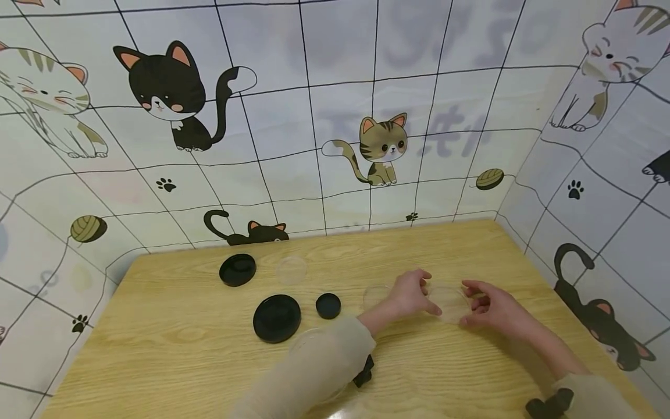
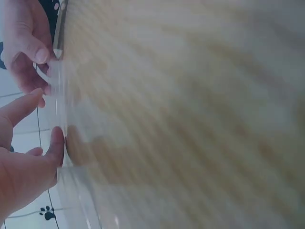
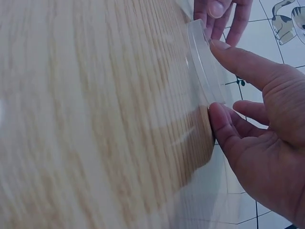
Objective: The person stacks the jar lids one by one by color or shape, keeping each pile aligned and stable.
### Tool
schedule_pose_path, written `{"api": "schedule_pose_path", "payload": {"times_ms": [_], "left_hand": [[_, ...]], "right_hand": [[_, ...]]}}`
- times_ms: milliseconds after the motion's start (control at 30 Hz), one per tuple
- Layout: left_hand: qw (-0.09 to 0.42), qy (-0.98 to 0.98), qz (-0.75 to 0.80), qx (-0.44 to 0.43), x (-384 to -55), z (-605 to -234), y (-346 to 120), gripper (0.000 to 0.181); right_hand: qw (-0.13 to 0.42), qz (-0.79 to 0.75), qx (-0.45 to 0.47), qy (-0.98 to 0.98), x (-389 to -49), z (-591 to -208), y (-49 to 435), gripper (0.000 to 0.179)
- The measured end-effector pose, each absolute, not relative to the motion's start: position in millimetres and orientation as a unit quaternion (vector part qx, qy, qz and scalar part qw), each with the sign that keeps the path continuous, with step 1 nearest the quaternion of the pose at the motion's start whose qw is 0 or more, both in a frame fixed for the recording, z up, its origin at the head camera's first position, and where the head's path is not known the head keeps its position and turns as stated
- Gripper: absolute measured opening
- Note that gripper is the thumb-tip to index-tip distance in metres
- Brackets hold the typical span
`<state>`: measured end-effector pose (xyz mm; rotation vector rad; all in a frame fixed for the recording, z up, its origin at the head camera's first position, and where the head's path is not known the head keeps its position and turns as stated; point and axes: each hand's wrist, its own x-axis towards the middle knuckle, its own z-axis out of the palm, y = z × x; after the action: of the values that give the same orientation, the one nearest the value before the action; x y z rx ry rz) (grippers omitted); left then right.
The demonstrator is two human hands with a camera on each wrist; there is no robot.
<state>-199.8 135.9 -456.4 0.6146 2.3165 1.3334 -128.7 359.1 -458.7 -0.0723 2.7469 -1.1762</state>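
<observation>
White cat-print backdrop [image 1: 277, 134]: stands behind the table and turns along both sides, probably hung to screen off the work area.
Wooden table [image 1: 183, 349]: carries the round pieces on a level top, most of them spaced apart, which likely leaves room for fingers round their rims.
Pale sleeves [image 1: 314, 372]: both angle in from the near side; the left one covers part of another clear piece, so its full outline cannot be made out.
Left hand [image 1: 408, 297]: grips the left side of the held clear dish [image 1: 449, 302], thumb and fingers curved about it, a wide hold that seems meant to steady thin material.
Right hand [image 1: 494, 309]: grips the opposite side, thumb and index fingertip set apart along the rim, presumably to balance the left.
Large black disc [image 1: 277, 318]: lies flat left of centre, well apart from both hands.
Held clear dish: between the hands, toward the table's right; whether its underside touches the wood, I cannot tell.
Rear black disc [image 1: 238, 270]: near the back edge, farthest left.
Rear clear disc [image 1: 291, 270]: just right of that one.
Small black disc [image 1: 328, 305]: beside the large one, apart from it.
</observation>
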Motion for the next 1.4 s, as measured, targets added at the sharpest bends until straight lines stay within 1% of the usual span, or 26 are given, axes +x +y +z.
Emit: {"api": "schedule_pose_path", "payload": {"times_ms": [133, 267, 500, 700, 867, 1067, 1400], "left_hand": [[0.184, 0.827, 0.492, 0.201, -193.6, -459.1, 141.1, 0.07], [0.17, 0.836, 0.482, 0.197, -189.3, -461.4, 145.9, 0.067], [0.178, 0.84, 0.466, 0.212, -184.6, -465.3, 149.0, 0.066], [0.173, 0.838, 0.467, 0.225, -184.3, -465.3, 148.4, 0.065], [0.173, 0.843, 0.458, 0.224, -185.0, -465.6, 148.2, 0.06], [0.181, 0.843, 0.457, 0.218, -187.8, -467.4, 147.2, 0.057], [0.217, 0.801, 0.507, 0.235, -192.9, -462.8, 141.2, 0.059]], "right_hand": [[0.092, -0.4, -0.025, 0.912, -126.1, -458.7, 365.9, 0.088], [0.093, -0.398, -0.034, 0.912, -123.1, -457.5, 371.0, 0.085], [0.094, -0.4, -0.039, 0.911, -122.5, -461.8, 376.1, 0.08], [0.084, -0.396, -0.04, 0.913, -123.0, -464.5, 376.8, 0.08], [0.085, -0.396, -0.045, 0.913, -123.7, -465.5, 377.3, 0.08], [0.081, -0.406, -0.041, 0.91, -125.5, -468.3, 375.9, 0.079], [0.071, -0.431, -0.029, 0.899, -120.2, -466.1, 379.1, 0.077]]}}
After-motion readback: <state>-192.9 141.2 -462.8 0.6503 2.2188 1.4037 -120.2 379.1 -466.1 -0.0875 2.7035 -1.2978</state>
